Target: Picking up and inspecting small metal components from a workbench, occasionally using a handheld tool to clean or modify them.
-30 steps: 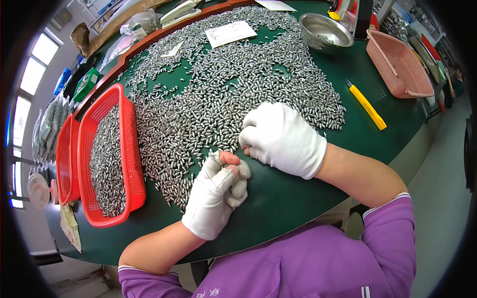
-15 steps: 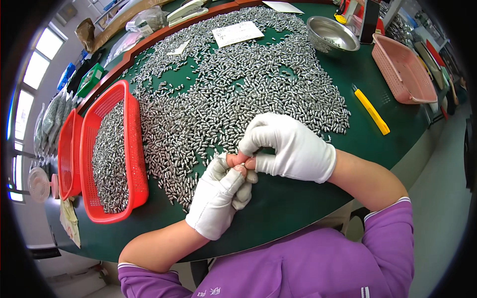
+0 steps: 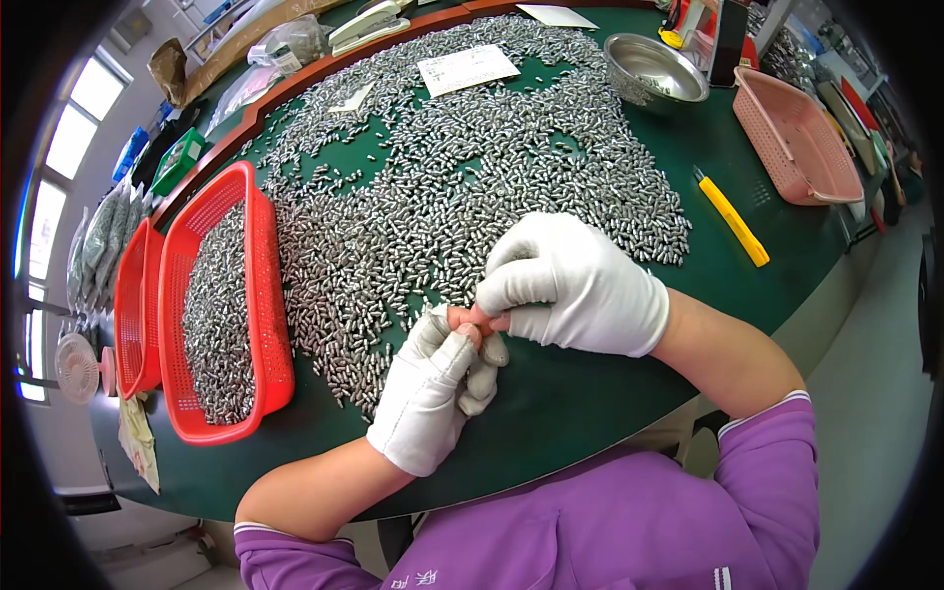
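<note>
Both my hands wear white gloves with bare thumb and finger tips, and they meet over the near edge of a wide spread of small silvery metal parts [image 3: 472, 187]. My left hand [image 3: 428, 388] is closed, its thumb and forefinger pinched together. From the right, my right hand [image 3: 575, 290] brings its fingertips against the left ones, thumb and forefinger also pinched. Whatever sits between the fingertips is hidden by them. The loose parts are short, rounded little cylinders.
A red basket [image 3: 270, 324] heaped with the same parts stands at left, another red basket [image 3: 138, 305] beside it. Paper slips [image 3: 467, 69] lie on the parts. At right are a steel bowl [image 3: 669, 69], a yellow cutter knife [image 3: 733, 221] and a pink basket [image 3: 787, 128].
My right hand has turned slightly and its knuckles have risen a little. The left hand stays almost where it was, fingertips still touching the right ones.
</note>
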`<action>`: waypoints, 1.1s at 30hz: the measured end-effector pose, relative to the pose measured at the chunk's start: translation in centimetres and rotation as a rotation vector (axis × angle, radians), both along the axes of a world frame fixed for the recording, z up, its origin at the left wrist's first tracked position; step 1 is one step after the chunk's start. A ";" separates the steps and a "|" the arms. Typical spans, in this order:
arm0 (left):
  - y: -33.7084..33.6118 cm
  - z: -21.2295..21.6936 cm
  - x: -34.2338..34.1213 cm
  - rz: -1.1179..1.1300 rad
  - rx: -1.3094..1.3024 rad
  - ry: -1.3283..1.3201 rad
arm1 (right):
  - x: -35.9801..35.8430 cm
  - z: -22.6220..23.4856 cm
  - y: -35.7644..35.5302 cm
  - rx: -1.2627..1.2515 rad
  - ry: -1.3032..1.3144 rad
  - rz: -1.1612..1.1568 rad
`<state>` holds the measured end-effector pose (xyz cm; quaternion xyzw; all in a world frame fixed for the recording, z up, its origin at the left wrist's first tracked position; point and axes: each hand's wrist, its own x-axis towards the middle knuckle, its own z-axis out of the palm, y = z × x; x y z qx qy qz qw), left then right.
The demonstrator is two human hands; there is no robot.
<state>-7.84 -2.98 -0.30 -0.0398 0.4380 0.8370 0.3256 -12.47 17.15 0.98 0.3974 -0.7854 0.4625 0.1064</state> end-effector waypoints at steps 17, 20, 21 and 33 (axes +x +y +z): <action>-0.1 -0.3 -0.2 -0.007 0.024 0.002 | -0.9 -1.0 0.7 0.259 0.185 -0.264; -0.3 -0.5 -0.3 -0.041 0.075 0.021 | -1.0 -1.5 0.5 0.318 0.241 -0.259; -0.3 -0.5 -0.3 -0.043 0.069 0.030 | -1.1 -1.6 0.4 0.317 0.268 -0.241; -0.3 -0.4 -0.4 -0.053 0.044 -0.012 | -1.0 -0.7 0.0 0.147 0.241 -0.142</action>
